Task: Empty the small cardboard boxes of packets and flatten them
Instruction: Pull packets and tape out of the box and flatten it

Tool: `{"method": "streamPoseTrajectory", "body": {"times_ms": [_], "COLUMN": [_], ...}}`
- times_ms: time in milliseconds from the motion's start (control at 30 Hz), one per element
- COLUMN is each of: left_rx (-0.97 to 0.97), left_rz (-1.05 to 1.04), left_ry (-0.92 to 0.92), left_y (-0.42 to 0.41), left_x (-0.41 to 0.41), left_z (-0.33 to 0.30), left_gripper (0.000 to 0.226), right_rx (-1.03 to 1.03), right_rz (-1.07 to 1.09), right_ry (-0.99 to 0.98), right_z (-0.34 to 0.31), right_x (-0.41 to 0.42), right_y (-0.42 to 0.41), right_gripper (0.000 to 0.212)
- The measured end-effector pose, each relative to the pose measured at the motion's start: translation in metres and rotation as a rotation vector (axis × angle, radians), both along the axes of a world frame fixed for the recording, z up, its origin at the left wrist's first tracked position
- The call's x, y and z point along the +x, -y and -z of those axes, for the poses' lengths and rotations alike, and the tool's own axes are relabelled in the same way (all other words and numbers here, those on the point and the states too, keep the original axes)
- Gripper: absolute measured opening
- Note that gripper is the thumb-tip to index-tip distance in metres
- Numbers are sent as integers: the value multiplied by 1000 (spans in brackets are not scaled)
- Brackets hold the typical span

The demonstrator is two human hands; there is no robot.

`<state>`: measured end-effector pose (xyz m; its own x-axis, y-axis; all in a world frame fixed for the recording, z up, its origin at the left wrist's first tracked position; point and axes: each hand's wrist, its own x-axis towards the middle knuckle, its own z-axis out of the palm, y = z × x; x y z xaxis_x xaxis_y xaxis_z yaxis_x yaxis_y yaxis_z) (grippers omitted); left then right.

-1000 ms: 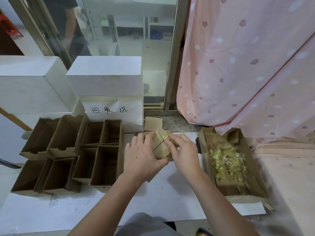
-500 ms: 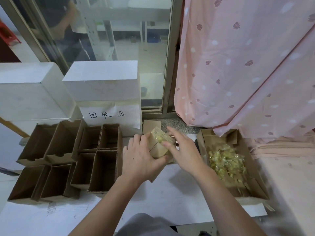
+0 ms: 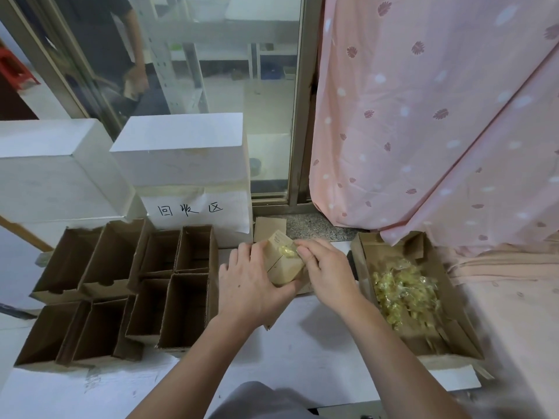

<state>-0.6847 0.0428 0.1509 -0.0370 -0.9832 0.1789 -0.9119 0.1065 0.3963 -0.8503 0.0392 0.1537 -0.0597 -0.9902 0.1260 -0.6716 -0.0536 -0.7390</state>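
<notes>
Head view. At frame centre, the left hand (image 3: 251,285) grips a small cardboard box (image 3: 282,263), fingers wrapped round its side. The right hand (image 3: 326,273) pinches yellow packets (image 3: 287,252) at the box's open top. Right of centre, a cardboard tray (image 3: 361,252) holds loose packets (image 3: 405,293), evidently already emptied out. At lower left stand open brown boxes (image 3: 187,309), unflattened; flattening apparently remains.

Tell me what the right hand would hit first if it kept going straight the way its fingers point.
The right hand points left, its fingertips already at the yellow packets in the open top of the small box; beyond that, probably the left hand.
</notes>
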Motion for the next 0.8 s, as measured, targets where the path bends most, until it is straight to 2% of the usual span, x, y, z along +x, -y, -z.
{"method": "streamPoseTrajectory", "body": {"times_ms": [100, 233, 367, 533, 633, 700, 800], "left_rx": [-10, 1, -1, 3, -27, -33, -16], "left_rz": [21, 45, 62, 66, 88, 108, 153], "left_ry": [38, 66, 39, 32, 69, 96, 175], "left_y": [7, 12, 16, 28, 31, 33, 33], "left_x": [-1, -5, -10, -6, -6, -5, -4], "left_z": [-1, -2, -2, -7, -5, -2, 5], "left_gripper": [94, 92, 92, 95, 93, 92, 92], "right_rx": [39, -10, -65, -28, -45, -64, 8], "right_rz": [41, 144, 133, 122, 157, 136, 52], "right_ry": [83, 59, -108, 59, 79, 0, -281], "right_z": [-1, 2, 0, -3, -1, -3, -5], "right_x": [2, 0, 0, -3, -4, -5, -6], "right_y": [1, 5, 6, 11, 11, 12, 14], "right_gripper": [43, 20, 22, 34, 26, 20, 15]}}
